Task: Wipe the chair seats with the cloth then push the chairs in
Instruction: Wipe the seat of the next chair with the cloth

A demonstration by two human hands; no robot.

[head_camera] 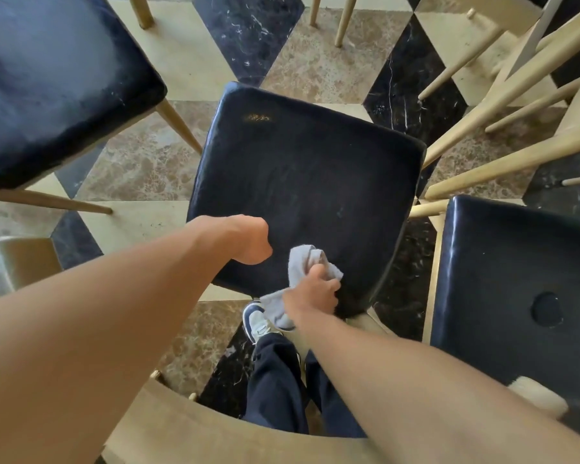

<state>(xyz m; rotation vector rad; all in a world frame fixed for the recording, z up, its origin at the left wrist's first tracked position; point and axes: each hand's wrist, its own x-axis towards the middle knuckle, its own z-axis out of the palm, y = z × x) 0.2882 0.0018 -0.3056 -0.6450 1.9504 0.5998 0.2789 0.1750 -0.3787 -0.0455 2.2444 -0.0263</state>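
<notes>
Right hand (312, 293) fingers bunch the crumpled grey cloth (302, 262) at the near edge of the black padded leather chair seat (308, 175); left hand (248, 241) curled, empty, just beside; flatten cloth, sweep outward past fingertips toward far scuffed corner.

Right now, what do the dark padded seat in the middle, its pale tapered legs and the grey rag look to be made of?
The dark padded middle seat: probably leather or vinyl, going by its glossy sheen, scuffs and a worn patch. The pale tapered legs: likely light wood with a smooth matte finish, though painted metal is possible. The grey rag, bunched in the right hand: soft woven cloth that crumples and folds.
</notes>
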